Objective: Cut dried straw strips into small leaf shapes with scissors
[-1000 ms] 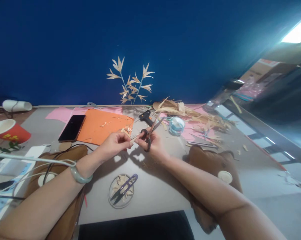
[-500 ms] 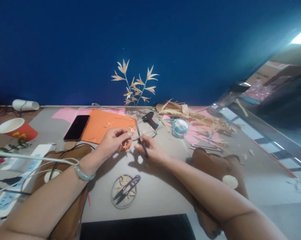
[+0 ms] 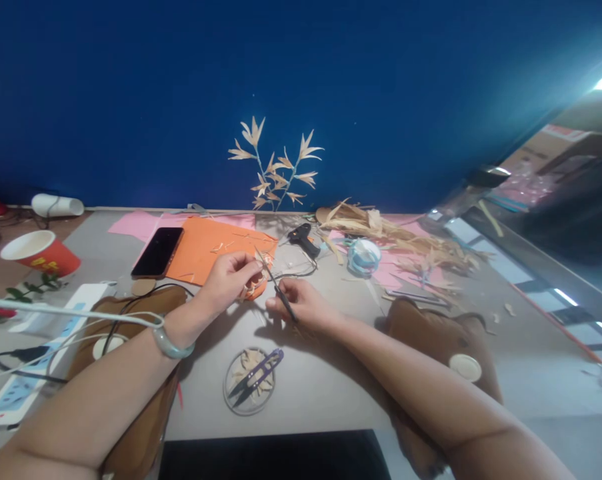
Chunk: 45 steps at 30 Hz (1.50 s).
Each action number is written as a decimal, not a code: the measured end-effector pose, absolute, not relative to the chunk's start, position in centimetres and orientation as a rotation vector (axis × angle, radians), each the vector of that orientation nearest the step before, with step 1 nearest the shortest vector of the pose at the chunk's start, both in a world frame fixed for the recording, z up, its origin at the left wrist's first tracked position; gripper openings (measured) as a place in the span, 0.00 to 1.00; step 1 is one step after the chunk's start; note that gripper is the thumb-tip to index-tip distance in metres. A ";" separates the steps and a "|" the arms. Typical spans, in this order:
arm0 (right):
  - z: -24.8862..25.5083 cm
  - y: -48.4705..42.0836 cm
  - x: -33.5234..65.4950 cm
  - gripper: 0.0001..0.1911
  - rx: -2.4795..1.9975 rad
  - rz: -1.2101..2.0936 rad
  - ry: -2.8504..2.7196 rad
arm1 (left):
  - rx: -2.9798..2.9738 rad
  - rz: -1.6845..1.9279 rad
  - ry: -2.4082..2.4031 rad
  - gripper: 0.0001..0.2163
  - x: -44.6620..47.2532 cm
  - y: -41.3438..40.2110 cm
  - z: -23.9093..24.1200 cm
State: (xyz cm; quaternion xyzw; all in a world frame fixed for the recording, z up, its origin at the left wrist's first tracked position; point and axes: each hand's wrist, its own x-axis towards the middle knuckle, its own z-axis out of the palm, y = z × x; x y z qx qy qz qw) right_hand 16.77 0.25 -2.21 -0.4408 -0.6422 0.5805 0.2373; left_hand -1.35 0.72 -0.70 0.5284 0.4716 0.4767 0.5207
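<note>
My right hand (image 3: 305,308) grips a pair of black-handled scissors (image 3: 275,287), whose blades point up and left toward my left hand. My left hand (image 3: 229,277) is closed in a pinch on a small pale straw piece (image 3: 253,285), held just above the near corner of an orange paper sheet (image 3: 208,248). The scissor tips sit right beside my left fingertips. A green bangle (image 3: 173,345) circles my left wrist.
Purple thread snips (image 3: 257,378) lie on a round dish (image 3: 231,393) near me. A black phone (image 3: 157,252), a black glue gun (image 3: 303,239), a tape roll (image 3: 363,255), a straw pile (image 3: 401,239), a red cup (image 3: 41,252), a power strip (image 3: 21,380) and brown cushions (image 3: 433,333) lie around. A straw sprig (image 3: 275,170) stands at the blue wall.
My right hand has swung the scissors from pointing up-right to pointing up-left and lowered toward the table. My left hand stayed pinched over the orange sheet's corner.
</note>
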 end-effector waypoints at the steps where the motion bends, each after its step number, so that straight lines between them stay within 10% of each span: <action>1: -2.3 0.3 16.8 0.24 -1.202 1.594 -1.754 | 1.270 1.140 1.135 0.09 -1.4 0.7 -0.8; 45: -2.9 0.5 16.6 0.26 -1.192 1.665 -1.690 | 1.263 1.096 1.205 0.13 -1.4 0.7 -0.4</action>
